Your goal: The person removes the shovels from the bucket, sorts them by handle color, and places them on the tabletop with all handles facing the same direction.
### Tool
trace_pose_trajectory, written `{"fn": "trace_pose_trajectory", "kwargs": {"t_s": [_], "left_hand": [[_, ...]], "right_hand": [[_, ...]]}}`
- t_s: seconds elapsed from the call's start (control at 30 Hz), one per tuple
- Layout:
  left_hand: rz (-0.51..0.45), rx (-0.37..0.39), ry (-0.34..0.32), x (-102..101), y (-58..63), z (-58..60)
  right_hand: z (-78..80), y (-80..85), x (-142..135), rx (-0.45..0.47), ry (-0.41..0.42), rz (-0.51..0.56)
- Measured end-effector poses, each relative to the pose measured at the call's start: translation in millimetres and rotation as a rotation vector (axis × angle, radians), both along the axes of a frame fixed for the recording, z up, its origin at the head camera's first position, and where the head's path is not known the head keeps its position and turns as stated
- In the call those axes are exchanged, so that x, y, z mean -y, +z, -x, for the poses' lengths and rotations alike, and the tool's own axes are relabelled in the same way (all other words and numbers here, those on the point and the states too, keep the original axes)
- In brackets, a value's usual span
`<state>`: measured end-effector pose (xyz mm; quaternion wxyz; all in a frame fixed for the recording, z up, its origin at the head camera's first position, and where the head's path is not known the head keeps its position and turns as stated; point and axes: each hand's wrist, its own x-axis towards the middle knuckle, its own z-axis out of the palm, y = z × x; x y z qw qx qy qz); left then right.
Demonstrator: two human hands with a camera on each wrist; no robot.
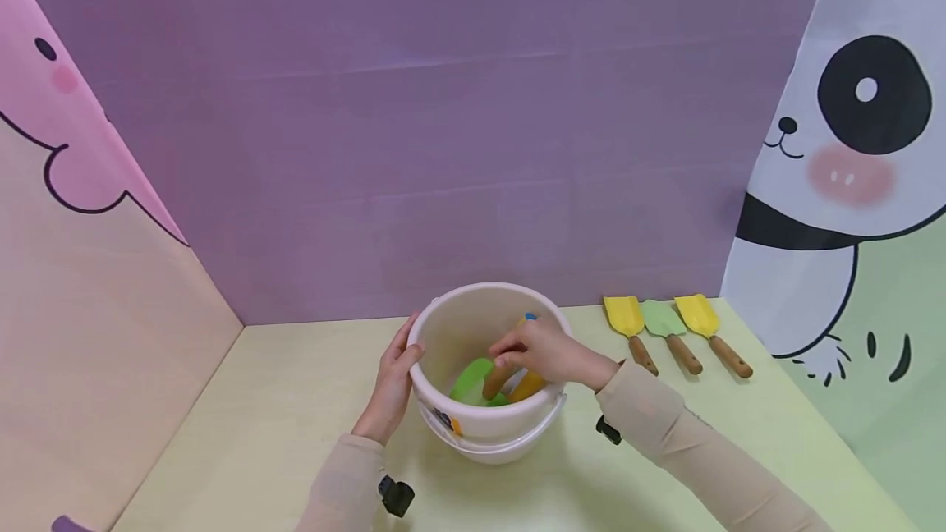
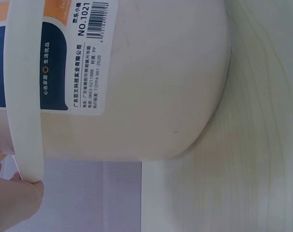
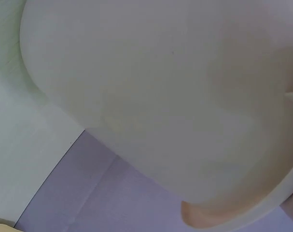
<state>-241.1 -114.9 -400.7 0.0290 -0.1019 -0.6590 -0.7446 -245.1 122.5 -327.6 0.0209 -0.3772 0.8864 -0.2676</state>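
A white bucket point(image 1: 488, 425) stands upright, its bail handle point(image 1: 510, 443) hanging down at the front. My left hand point(image 1: 392, 384) grips the bucket's left rim, thumb on the inner side. Reaching over the right rim, my right hand point(image 1: 543, 349) pinches the brown wooden handle point(image 1: 498, 380) of a toy shovel inside the bucket; the shovel's blade cannot be made out. Around it in the bucket lie a green piece point(image 1: 470, 380), a yellow-orange piece point(image 1: 527, 387) and a small blue part point(image 1: 530, 317), all partly hidden. The right wrist view shows only the bucket's outside.
Right of the bucket, two yellow shovels point(image 1: 624, 316) and a light green shovel point(image 1: 663, 318), all with wooden handles, lie in a row. A purple wall point(image 1: 443, 146) stands behind the pale table point(image 1: 296, 409). A purple object point(image 1: 68, 524) shows at the lower left.
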Motion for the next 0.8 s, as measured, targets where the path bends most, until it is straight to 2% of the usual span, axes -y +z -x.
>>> {"fn": "trace_pose_trajectory", "kwargs": {"t_s": [0.2,0.43,0.53,0.67,0.8], "left_hand": [[-0.002,0.002,-0.009,-1,-0.4,0.5],[0.003,-0.009,-0.003,-2,-2.2,1.1],[0.003,-0.017,0.0,-2,-3.6,1.7],[0.006,-0.014,-0.001,-2,-4.5,2.0],[-0.003,-0.009,0.002,-1,-4.6,2.5]], "right_hand": [[-0.2,-2.0,4,0.0,-0.023,-0.014],[-1.1,-5.4,16,0.082,0.076,-0.127],[-2.1,-7.1,21,0.104,0.055,-0.171],[-1.0,-8.9,25,0.15,0.004,-0.171],[3.4,-10.7,27,0.164,0.004,-0.188]]}}
